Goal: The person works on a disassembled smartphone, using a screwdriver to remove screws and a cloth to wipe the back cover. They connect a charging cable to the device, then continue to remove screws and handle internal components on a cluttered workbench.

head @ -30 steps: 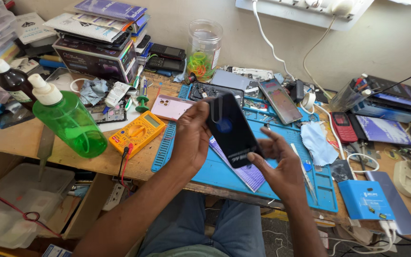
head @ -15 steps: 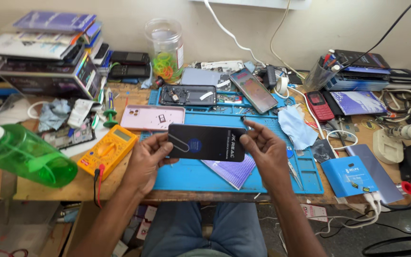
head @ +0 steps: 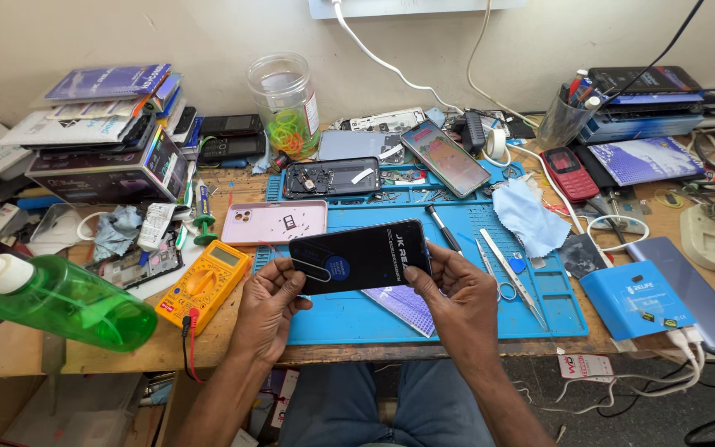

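Cluttered wooden worktop against a pale wall, with a blue repair mat laid over its middle and reaching the front edge. Both hands hold a black phone-sized slab flat and level just above the mat's front half. Left hand: grip clenched on the slab's left end, thumb on top beside a wire loop and a round blue sticker. Right hand: grip clenched on the right end, thumb on the upper face, fingers beneath. On the mat behind the slab lies a pink phone back; behind that, an opened phone body. Tweezers and scissors lie on the mat just right of the right hand. Yellow multimeter sits just off the mat's left edge. Green bottle lies tilted near the worktop's front left corner. Blue box stands near the front right edge.
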